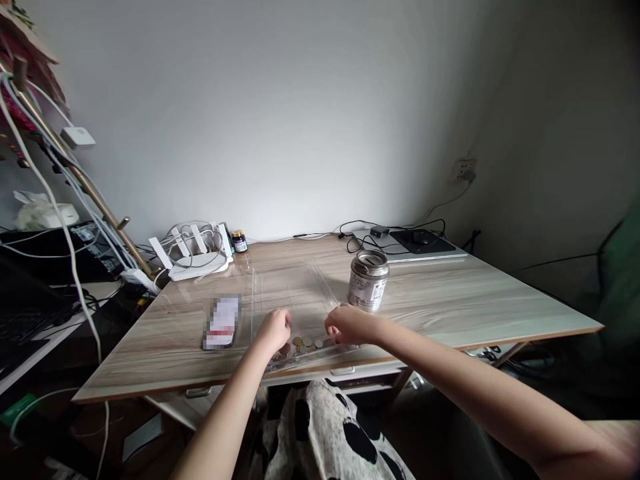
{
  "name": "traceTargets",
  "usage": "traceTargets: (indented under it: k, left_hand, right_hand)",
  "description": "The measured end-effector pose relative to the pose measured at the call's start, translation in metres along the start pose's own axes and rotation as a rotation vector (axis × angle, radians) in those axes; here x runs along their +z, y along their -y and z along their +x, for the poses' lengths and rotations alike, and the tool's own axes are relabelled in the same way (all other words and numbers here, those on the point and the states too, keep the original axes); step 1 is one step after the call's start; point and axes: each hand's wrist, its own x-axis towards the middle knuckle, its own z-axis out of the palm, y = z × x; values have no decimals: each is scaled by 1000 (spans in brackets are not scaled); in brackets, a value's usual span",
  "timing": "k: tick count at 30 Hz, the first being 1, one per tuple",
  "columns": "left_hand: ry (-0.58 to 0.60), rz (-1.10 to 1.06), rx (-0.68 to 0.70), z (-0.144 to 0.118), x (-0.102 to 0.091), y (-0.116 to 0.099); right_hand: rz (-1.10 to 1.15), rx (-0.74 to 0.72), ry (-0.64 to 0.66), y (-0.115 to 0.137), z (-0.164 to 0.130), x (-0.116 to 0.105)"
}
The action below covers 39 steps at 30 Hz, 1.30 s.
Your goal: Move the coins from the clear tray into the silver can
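Several coins [303, 345], silver and brassy, lie loose near the front edge of a clear plastic tray or sheet [287, 287] on the desk. My left hand [275, 329] is at their left, fingers curled closed; what they pinch, if anything, is too small to make out. To the right of the coins, my right hand [350, 323] hovers over or touches the plastic's right side, its fingers bent downward and closed. Its fingertips are partly hidden. Just behind that hand stands an upright tin can [367, 288] with a slot in its metal lid.
On the wooden desk [425, 313], a phone [223, 322] lies at left. Farther back are a white router [199, 265] with cables and a small dark jar [239, 241]. A closed laptop [450, 253] bears a mouse [421, 237] and a black adapter [379, 231].
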Motion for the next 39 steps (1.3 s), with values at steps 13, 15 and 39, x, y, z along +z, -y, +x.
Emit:
traceTargets:
  k: [13, 15, 39]
  left_hand:
    - [-23, -33, -3, 3, 5, 4]
    - [-42, -1, -20, 3, 5, 3]
    - [-149, -1392, -82, -24, -25, -86]
  right_hand:
    - [306, 6, -104, -18, -6, -31]
    - [281, 150, -380, -38, -19, -56]
    - [383, 23, -666, 18, -12, -28]
